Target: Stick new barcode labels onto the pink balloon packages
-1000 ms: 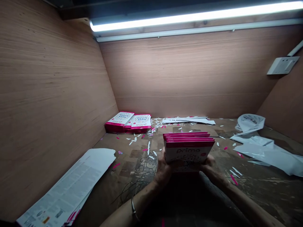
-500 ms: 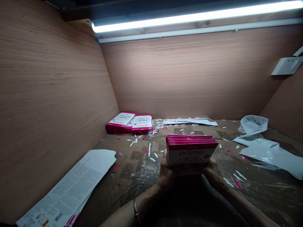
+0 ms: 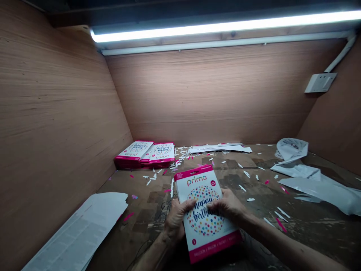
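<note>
A stack of pink and white "prima happy birthday" balloon packs (image 3: 207, 210) lies flat on the worktop in front of me. My left hand (image 3: 177, 220) grips its left edge, thumb on the printed face. My right hand (image 3: 227, 206) rests on top of the top pack, fingers curled onto the dotted picture. Two more piles of the same packs (image 3: 145, 153) lie at the back left against the wooden wall.
Flat white printed sheets (image 3: 81, 235) lie at the front left. Crumpled white film (image 3: 307, 175) covers the right side. Thin white card strips (image 3: 220, 148) lie at the back. Pink and white paper scraps litter the worn wooden worktop (image 3: 254, 165). Wooden walls close three sides.
The stack, held upright on its edge before, has been tipped down flat with its printed face up. Both hands shifted from its bottom corners onto its face and left edge.
</note>
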Available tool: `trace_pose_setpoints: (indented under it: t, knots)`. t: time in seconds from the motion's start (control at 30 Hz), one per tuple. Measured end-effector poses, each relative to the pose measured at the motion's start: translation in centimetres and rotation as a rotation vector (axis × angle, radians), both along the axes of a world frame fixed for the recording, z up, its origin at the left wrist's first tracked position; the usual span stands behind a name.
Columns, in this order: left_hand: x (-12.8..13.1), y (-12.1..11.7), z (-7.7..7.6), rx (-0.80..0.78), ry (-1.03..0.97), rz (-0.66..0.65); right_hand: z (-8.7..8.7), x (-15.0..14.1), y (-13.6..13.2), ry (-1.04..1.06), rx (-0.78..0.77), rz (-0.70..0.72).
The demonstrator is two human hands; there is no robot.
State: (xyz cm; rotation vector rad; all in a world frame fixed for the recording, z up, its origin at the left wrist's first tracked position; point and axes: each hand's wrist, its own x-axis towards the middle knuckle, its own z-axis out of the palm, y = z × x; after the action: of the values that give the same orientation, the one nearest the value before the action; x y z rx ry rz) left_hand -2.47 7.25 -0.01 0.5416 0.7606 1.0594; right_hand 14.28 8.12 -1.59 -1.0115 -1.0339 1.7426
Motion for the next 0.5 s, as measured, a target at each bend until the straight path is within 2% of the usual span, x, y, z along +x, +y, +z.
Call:
trace_pose_setpoints:
  t: [0.03,0.1,0.13,0.17,0.3,0.4,0.5]
  knots:
    - [-0.2,0.2,-0.6,-0.046,-0.013,0.015,-0.4,0.2,1.1,-0.144,0.044,0.059]
    - [-0.6,0.6,-1.5,-0.151,-0.017,0.057,-0.5,1.4,4.2,-0.589,0.206,0.104]
    - [-0.9,0.8,-1.8,-0.199,-0.008,0.080,-0.3,2.2,6.3,-0.897,0.328,0.059]
    - [-1.1,0.9,-2.0,-0.239,0.003,0.096,0.2,3.2,8.7,-1.066,0.391,-0.031]
    - [-2.1,1.4,-2.9,-0.297,-0.016,0.077,1.9,6.6,18.9,-1.372,0.494,-0.205]
    - [-2.7,1.8,-4.4,-0.319,-0.047,0.077,1.4,7.8,24.6,-1.565,0.517,-0.161]
    - [-3.0,2.2,-6.0,-0.316,-0.055,0.101,-0.2,8.1,28.0,-1.687,0.567,-0.042]
